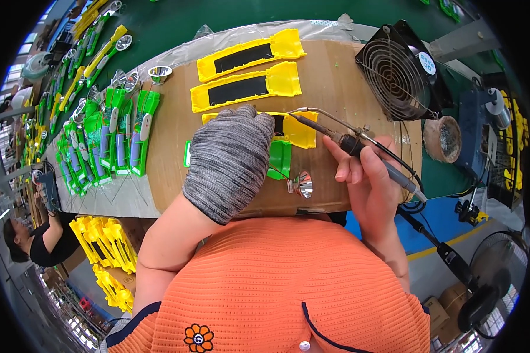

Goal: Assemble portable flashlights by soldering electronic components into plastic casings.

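Note:
My left hand (228, 162), in a grey knitted glove, is closed over a yellow plastic casing (305, 130) with a black strip in it. Its fingertips are hidden. Partly under that hand lies a green casing (280, 159), and by it a small silver reflector cup (302, 185) on thin wires. My bare right hand (368, 170) grips a soldering iron (352, 144) with a thin metal feed tube alongside. The iron's tip is at the yellow casing's upper edge, close to my left fingers. Two more yellow casings (235, 93) (250, 56) lie just beyond on the cardboard.
Green casings with purple cells (121, 132) are lined up at the left, near a loose reflector cup (159, 73). A black fan (394, 73) stands at the back right, beside a round tin (442, 139). Yellow casings (103, 244) are stacked lower left; a person (44, 235) sits beyond.

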`<state>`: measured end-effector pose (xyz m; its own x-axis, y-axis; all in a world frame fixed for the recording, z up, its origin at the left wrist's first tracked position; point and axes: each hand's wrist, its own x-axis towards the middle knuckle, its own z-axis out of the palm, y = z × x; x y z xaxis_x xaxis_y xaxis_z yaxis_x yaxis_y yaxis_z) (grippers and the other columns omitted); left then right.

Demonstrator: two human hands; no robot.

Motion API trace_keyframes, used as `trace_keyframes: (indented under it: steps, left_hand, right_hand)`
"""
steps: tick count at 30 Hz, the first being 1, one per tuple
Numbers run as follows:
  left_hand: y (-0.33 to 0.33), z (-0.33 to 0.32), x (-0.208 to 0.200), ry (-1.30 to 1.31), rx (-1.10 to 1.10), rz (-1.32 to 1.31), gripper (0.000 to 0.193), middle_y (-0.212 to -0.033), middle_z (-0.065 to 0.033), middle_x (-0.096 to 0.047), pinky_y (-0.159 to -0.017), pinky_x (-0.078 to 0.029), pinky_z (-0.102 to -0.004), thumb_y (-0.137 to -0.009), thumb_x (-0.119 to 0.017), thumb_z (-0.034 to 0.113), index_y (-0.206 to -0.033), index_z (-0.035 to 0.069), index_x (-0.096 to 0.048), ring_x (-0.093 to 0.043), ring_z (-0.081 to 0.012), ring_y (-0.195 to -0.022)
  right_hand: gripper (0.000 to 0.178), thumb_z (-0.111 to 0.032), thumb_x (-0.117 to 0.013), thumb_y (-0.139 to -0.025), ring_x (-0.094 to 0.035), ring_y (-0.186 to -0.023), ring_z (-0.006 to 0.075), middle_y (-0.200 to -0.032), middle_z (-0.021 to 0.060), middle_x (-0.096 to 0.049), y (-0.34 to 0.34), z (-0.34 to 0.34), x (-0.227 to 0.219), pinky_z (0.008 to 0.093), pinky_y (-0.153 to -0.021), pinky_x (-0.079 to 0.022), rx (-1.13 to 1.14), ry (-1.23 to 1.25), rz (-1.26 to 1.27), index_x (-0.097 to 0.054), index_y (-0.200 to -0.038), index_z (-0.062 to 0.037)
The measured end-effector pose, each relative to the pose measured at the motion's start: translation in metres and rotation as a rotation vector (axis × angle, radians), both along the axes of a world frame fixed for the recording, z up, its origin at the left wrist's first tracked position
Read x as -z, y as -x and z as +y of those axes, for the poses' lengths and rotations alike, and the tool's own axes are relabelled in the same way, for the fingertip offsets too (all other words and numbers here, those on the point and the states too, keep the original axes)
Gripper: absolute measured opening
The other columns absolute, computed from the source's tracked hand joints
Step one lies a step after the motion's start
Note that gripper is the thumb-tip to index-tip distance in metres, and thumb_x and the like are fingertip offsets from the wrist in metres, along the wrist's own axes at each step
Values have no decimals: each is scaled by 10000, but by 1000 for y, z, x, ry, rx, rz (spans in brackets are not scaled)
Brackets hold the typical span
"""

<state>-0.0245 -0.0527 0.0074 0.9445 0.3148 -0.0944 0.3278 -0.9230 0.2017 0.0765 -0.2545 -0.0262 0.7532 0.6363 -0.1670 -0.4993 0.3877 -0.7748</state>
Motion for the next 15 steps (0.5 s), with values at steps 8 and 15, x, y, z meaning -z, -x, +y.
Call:
trace_keyframes:
  steps: [8, 15]
  left_hand:
    - [30, 31, -26, 77, 125, -283, 142, -930, -88, -648, -793, -513, -401, -827, -679, 87, -967, 100, -694, -633, -297, -901]
    - [110, 81, -33, -136, 406, -70, 311, -966, -52, -634, -855, -481, -391, -785, -642, 140, -1085, 194, -703, -615, -247, -989]
  right_hand:
    - [101, -70, -567, -963, -602, -640, 203, -734, 104, -585, 6, -1, 1, 350, -692, -520, 52, 63, -26, -472, -963, -36]
    - [113, -69, -544, -957, -567, -599, 165, -945, 206, -669, 13, -16, -3, 405, -886, -527, 66, 84, -43, -442, -1006, -59]
